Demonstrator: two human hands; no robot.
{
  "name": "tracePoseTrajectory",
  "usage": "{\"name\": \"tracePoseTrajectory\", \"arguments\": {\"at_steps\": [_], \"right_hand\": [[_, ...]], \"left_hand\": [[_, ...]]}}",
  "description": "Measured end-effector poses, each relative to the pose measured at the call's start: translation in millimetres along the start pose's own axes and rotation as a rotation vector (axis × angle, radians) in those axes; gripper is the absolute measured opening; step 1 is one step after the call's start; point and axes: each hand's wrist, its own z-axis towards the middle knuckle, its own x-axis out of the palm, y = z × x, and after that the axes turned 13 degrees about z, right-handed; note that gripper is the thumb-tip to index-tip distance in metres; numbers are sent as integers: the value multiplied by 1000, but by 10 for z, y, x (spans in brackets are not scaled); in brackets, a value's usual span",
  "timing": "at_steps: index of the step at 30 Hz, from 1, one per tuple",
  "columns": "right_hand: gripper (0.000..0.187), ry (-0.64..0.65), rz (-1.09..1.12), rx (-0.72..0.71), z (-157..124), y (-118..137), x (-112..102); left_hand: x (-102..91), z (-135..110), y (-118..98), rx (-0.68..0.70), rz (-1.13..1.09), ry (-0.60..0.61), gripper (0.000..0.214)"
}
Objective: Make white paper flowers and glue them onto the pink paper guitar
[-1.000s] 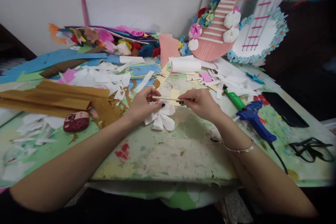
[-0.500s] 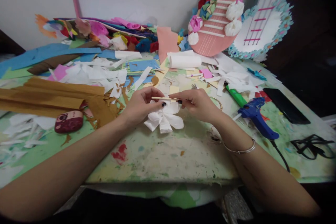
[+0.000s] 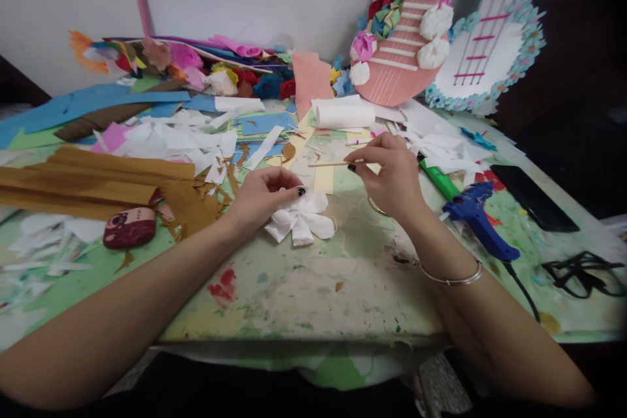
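Observation:
Pinched between the thumb and fingers of my left hand (image 3: 267, 199) is a white paper flower (image 3: 304, 219), its petals spread toward me just above the table. My right hand (image 3: 389, 173) grips a thin wooden stick (image 3: 327, 164) near one end. The stick lies level, pointing left, behind the flower and apart from it. Part of the flower's back edge is hidden by my left fingers.
A blue glue gun (image 3: 482, 219), a black phone (image 3: 535, 197) and black glasses (image 3: 585, 272) lie at the right. Brown crepe paper (image 3: 98, 179) and a dark red case (image 3: 129, 228) are at the left. White paper scraps (image 3: 179, 140) and paper-decorated instruments (image 3: 392, 75) stand behind.
My right hand has moved up and to the right, carrying the stick away from the flower. The flower stays in my left hand, slightly lower and turned a little.

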Motion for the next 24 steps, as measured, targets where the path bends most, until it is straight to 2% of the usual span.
{"name": "tracePoseTrajectory", "arguments": {"at_steps": [2,5,8,11,13,21,24], "right_hand": [[18,-14,119,76,2,-23,-31],[17,16,423,235,-6,-18,-29],[21,45,670,319,-8,12,1],[36,46,675,360,-8,43,8],[39,36,634,401,-10,72,-9],[19,-57,820,531,26,207,-126],[12,-2,868,520,26,163,-83]], "left_hand": [[1,0,1,9,1,-9,20],[8,2,-4,20,-4,-15,19],[13,4,-7,15,-10,-33,18],[12,8,1,26,-2,-71,16],[5,14,10,31,21,-100,16],[-19,25,12,117,168,-216,9],[-2,15,15,155,127,-203,9]]}}
